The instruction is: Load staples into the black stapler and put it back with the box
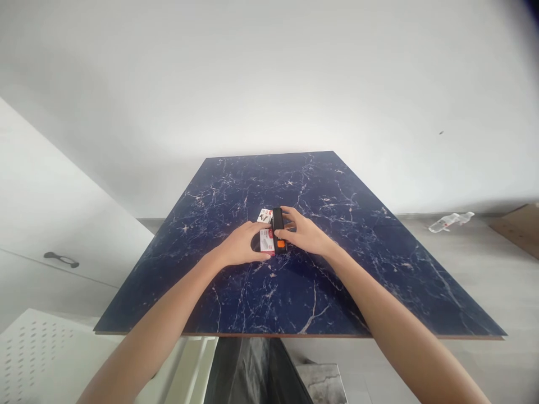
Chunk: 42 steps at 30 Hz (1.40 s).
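On the dark blue marbled table (345, 269) my two hands meet near the middle. My left hand (242, 244) curls its fingers around a small white and red box (266, 241). My right hand (305, 233) grips a black stapler with an orange end (278, 233), which lies lengthwise just right of the box and touches it. A second small white box (265, 215) with a dark print lies just behind, partly hidden by the stapler.
A white wall stands behind the table. A white cabinet with a dark handle (61, 259) is at the left, and a white perforated panel (37, 348) at the lower left. A clear plastic bottle (450, 221) lies on the floor at the right, near cardboard (520, 227).
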### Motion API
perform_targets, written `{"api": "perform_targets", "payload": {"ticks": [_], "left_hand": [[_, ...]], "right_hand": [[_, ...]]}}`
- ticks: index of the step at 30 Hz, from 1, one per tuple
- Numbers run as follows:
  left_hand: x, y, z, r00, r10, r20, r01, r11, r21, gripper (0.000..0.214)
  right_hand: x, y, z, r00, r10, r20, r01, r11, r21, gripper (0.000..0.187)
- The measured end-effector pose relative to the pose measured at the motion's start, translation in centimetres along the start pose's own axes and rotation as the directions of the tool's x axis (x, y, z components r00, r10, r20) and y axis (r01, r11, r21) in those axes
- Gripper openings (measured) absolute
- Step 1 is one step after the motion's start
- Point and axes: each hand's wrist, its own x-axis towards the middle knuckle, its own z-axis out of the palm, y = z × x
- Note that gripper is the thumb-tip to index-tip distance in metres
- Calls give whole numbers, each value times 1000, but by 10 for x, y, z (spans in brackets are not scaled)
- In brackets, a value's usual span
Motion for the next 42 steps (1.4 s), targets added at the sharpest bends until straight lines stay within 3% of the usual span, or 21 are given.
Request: {"api": "perform_targets", "payload": {"ticks": [12,15,18,20,22,26,32,37,39,42], "left_hand": [[0,-4,6,1000,-11,-5,11,1000,-3,75],[-1,-3,3,999,35,-10,-35,999,16,76],[3,-6,1,987,110,-120,-110,994,8,56],[10,-13,1,963,108,-246,-105,994,26,47],[16,-21,4,955,92,-281,-77,995,65,48],[20,-29,10,988,77,-131,-68,995,78,53],[5,-17,-1,992,97,-78,-95,995,25,57],[-1,-20,-11,996,72,61,-74,996,40,108],[1,-24,-6,995,64,72,-67,997,44,116],[9,-28,5,996,86,-8,-85,995,58,112]], "right_hand": [[-1,-3,-1,1000,26,-2,-26,999,-31,75],[0,-1,-1,999,38,-13,-38,999,-14,74],[2,3,3,996,83,-13,-82,994,76,66],[5,7,6,992,123,-2,-121,981,150,60],[8,11,9,989,147,-4,-144,974,173,57],[9,16,12,991,129,-45,-123,986,115,55],[6,14,10,994,83,-68,-81,996,31,56],[2,5,8,992,16,-122,-31,993,-118,57],[-1,-1,9,992,8,-123,-28,986,-163,61],[-3,-9,11,990,7,-137,-40,969,-245,63]]}}
